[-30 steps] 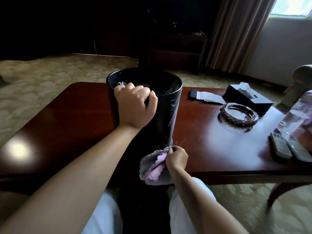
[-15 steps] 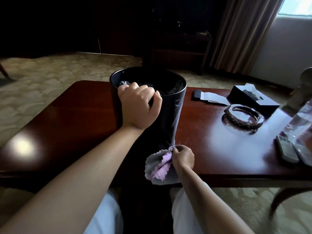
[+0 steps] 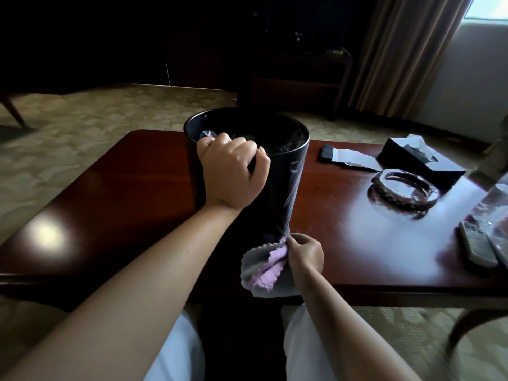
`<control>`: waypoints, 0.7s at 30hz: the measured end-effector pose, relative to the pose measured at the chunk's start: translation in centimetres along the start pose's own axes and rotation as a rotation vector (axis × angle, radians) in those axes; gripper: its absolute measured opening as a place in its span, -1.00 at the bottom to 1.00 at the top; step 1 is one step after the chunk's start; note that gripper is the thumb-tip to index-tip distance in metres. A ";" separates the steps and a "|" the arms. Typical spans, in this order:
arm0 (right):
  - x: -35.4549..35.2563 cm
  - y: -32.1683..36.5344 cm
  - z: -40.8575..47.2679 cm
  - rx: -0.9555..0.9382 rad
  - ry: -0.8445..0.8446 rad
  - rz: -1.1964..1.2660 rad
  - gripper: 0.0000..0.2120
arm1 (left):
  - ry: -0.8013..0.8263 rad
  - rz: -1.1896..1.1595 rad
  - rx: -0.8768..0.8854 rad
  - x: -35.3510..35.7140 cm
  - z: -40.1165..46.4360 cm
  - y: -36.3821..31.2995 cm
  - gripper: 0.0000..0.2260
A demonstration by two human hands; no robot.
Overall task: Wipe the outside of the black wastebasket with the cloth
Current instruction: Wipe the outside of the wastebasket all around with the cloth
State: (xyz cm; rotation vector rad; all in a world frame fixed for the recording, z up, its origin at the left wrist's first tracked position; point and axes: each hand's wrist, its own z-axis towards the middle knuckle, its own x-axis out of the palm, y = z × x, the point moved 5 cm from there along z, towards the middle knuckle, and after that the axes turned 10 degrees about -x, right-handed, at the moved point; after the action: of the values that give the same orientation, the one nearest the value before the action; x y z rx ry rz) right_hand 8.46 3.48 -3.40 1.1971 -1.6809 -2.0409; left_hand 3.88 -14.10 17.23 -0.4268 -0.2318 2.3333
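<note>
From the head view, we are looking down at a tall, round, glossy black wastebasket that is standing upright near the front middle of a dark red polished wooden surface. Our left hand is curling its grip over the near rim and clenching it, bracing the basket. Our right hand is pinching a crumpled grey and lilac scallop-edged cloth in a tight grip at the foot of the basket's near right wall, with the cloth touching the wall and its loose part drooping over the front edge of the surface.

To do this stroke well, we judge that we should be pressing a flat pad of cloth against the wall, not just a pinched corner, and drawing it in long overlapping passes from rim to base. The left hand should be turning the basket a little between passes so that the far side gets reached. The faint pale streaks on the right wall suggest that side needs more pressure. The drooping cloth could be snagging on the edge, so we should be gathering it in.

Against the earlier pictures, little is changing: the left hand is still gripping the same part of the rim, and the right hand is staying low at the base with the cloth. Only our head is shifting slightly.

Off to the right are lying a clear glass ashtray, a black tissue box and white remote controls.
</note>
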 end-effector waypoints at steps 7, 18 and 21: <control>-0.2 -0.5 -0.2 -0.045 0.026 0.088 -0.96 | -0.019 0.006 0.002 0.1 -0.1 0.1 -0.68; 0.2 -0.7 -0.3 -0.117 0.042 0.054 -0.92 | -0.041 0.008 0.007 0.0 -0.1 0.1 -0.68; 0.0 -0.5 -0.2 -0.108 0.020 0.000 -0.88 | -0.017 0.004 0.012 -0.1 -0.1 0.1 -0.67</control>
State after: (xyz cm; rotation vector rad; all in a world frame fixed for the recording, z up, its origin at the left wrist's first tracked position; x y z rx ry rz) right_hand 8.79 3.49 -3.80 1.1785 -1.5403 -2.0835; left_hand 3.89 -14.18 17.18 -0.4014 -0.2256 2.3416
